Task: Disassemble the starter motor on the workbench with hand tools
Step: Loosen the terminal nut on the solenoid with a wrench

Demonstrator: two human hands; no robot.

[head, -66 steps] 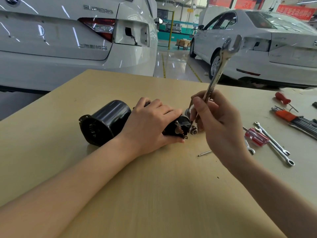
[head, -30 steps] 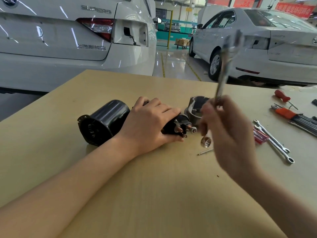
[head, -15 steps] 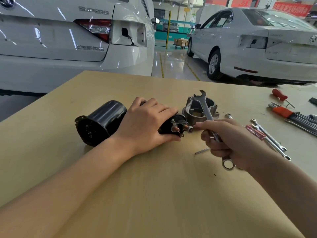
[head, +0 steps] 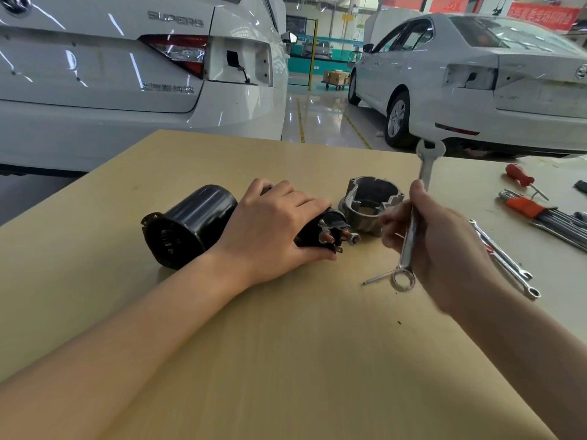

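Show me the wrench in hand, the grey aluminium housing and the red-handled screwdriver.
wrench (head: pixel 411 236), head view, mid-shaft.
grey aluminium housing (head: pixel 359 198), head view, left outer wall.
red-handled screwdriver (head: pixel 519 175), head view, handle.

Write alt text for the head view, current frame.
A person's left hand holds a black solenoid down on a wooden workbench while the right hand grips a combination wrench, ring end down, beside it. A black motor housing and a grey aluminium end housing lie nearby, spare wrenches to the right, white cars behind.
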